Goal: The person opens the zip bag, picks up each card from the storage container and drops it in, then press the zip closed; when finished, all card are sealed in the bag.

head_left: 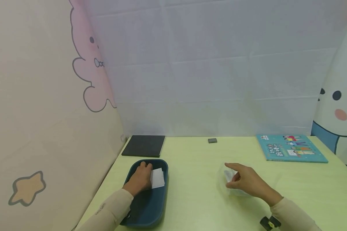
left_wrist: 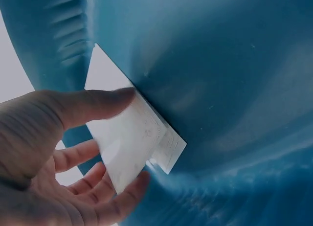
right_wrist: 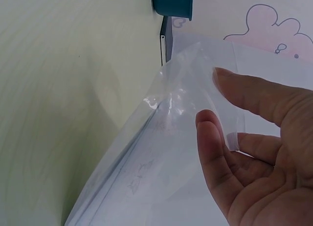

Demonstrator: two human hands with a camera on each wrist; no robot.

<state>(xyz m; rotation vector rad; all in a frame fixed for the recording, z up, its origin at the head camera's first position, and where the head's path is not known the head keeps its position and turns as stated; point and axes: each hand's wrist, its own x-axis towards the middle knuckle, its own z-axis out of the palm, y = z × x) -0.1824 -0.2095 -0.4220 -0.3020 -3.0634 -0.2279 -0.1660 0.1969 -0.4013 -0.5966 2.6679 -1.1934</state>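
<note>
My left hand [head_left: 141, 178] reaches into a dark blue tray [head_left: 150, 218] at the table's left. In the left wrist view the thumb [left_wrist: 93, 103] lies on top of a small white paper packet [left_wrist: 132, 143] and the fingers curl under it, pinching it against the tray's wall [left_wrist: 220, 89]. The packet [head_left: 157, 178] shows white beside that hand. My right hand [head_left: 245, 181] rests mid-table on a clear plastic bag [head_left: 224, 179]. Close up, thumb and forefinger [right_wrist: 215, 138] pinch the bag's [right_wrist: 166, 152] open edge.
A black pad [head_left: 144, 146] lies behind the tray by the left wall. A small grey block [head_left: 212, 140] sits at the back edge, a teal picture book [head_left: 290, 148] at the back right. Printed panels close in the left, back and right sides.
</note>
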